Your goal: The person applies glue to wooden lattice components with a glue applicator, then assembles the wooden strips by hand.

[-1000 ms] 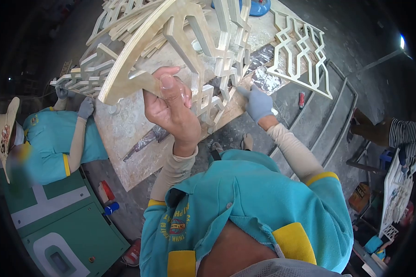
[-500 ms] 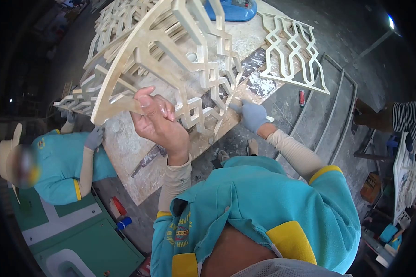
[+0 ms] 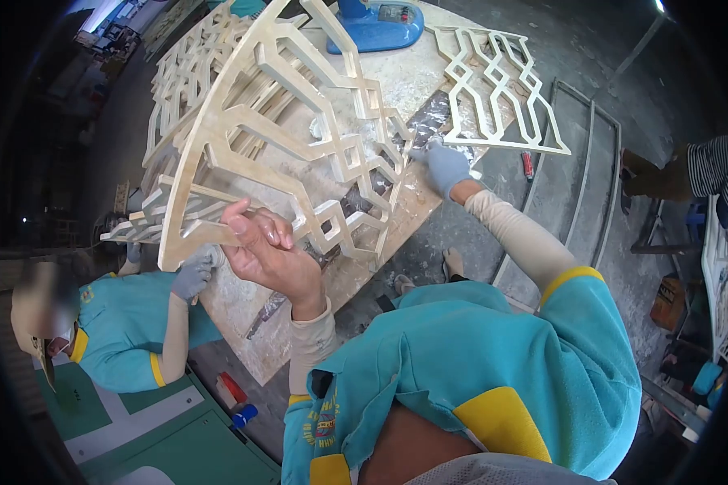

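A pale wooden lattice panel with a curved solid border is tilted up over the table. My bare left hand is closed on its near lower corner, thumb and fingers around the wood. My right hand, in a grey glove, is at the panel's right-hand lattice edge, its fingers curled and one fingertip reaching toward the wood. A small white bit shows beside the glove's palm side; I cannot tell what the hand holds. Beyond it lies a second lattice panel, flat on the table's right corner.
The wooden table is smeared with white powder. More lattice panels are piled at the far left, and a blue tool or stand is at the back. A co-worker leans in at left. Metal frames and a red-handled object are at right.
My right hand has moved farther away along the panel's right edge. My left hand keeps its hold on the corner. The view has shifted, and the co-worker's head is lowered.
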{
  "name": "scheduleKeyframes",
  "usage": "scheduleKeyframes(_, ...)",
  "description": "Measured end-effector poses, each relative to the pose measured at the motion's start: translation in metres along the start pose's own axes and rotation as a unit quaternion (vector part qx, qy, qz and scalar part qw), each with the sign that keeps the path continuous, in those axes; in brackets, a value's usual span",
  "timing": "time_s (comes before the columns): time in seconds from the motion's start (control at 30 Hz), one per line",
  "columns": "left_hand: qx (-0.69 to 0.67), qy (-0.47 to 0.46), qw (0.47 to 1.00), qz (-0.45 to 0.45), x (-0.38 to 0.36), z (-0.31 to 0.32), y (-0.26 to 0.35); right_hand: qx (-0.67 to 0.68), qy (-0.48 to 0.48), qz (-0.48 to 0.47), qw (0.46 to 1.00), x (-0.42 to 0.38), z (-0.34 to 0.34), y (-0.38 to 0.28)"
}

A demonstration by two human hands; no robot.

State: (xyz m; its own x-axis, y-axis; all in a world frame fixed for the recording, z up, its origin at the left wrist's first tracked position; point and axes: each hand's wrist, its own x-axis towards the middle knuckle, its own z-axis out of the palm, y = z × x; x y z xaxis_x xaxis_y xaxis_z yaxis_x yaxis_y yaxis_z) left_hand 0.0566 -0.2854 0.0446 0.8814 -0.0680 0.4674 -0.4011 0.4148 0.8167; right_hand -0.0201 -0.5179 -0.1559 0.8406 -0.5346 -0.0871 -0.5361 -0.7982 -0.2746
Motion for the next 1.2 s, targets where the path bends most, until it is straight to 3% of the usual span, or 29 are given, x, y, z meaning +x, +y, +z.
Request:
scheduleKeyframes(0.07, 0.003, -0.001, 1.000, -0.003, -0.001, -0.001, 0.000, -0.002, -0.045, -0.038, 0.998, -0.007, -0.021, -0.008)
scheduleKeyframes(0.13, 0.005, 0.003, 1.000, 0.002, 0.000, 0.001, 0.000, 0.017, -0.120, 0.003, 0.993, -0.006, -0.045, -0.013)
scheduleKeyframes(0.17, 0.006, 0.004, 1.000, 0.003, 0.000, 0.000, 0.000, 0.016, -0.120, 0.001, 0.993, -0.001, -0.038, -0.008)
scheduleKeyframes(0.23, 0.001, 0.003, 1.000, 0.001, 0.001, -0.002, 0.000, -0.019, 0.042, -0.006, 0.999, 0.010, -0.022, 0.004)
scheduleKeyframes(0.37, 0.000, 0.009, 1.000, -0.017, 0.001, -0.001, -0.002, -0.044, 0.048, -0.034, 0.997, 0.006, -0.005, -0.004)
scheduleKeyframes(0.43, -0.005, 0.006, 1.000, -0.010, 0.001, -0.002, -0.003, -0.063, -0.051, -0.072, 0.994, 0.009, 0.003, -0.004)
scheduleKeyframes(0.47, -0.005, 0.005, 1.000, -0.011, 0.000, -0.001, -0.003, -0.063, -0.051, -0.071, 0.994, 0.010, -0.001, -0.002)
scheduleKeyframes(0.57, 0.001, 0.003, 1.000, 0.004, 0.000, 0.001, -0.002, -0.028, 0.063, -0.040, 0.997, 0.018, -0.010, 0.004)
scheduleKeyframes(0.7, 0.002, -0.002, 1.000, -0.004, -0.001, -0.002, -0.002, -0.031, 0.066, -0.059, 0.996, 0.010, 0.000, 0.005)
scheduleKeyframes(0.8, 0.013, -0.003, 1.000, -0.002, -0.002, -0.002, -0.001, -0.002, -0.017, -0.114, 0.993, -0.001, -0.007, 0.005)
scheduleKeyframes(0.87, 0.021, 0.003, 1.000, -0.001, -0.001, -0.004, 0.000, 0.114, -0.107, -0.002, 0.988, -0.004, -0.029, 0.004)
scheduleKeyframes(1.0, -0.028, -0.034, 0.999, -0.002, 0.001, -0.010, 0.003, 0.153, -0.061, 0.010, 0.986, -0.016, -0.023, 0.022)
scheduleKeyframes(1.07, -0.028, -0.034, 0.999, -0.005, 0.004, -0.010, 0.008, 0.174, -0.049, -0.054, 0.982, -0.024, -0.020, 0.025)
scheduleKeyframes(1.2, 0.005, -0.036, 0.999, -0.003, 0.012, -0.018, 0.020, 0.192, -0.062, -0.079, 0.976, -0.051, -0.017, 0.016)
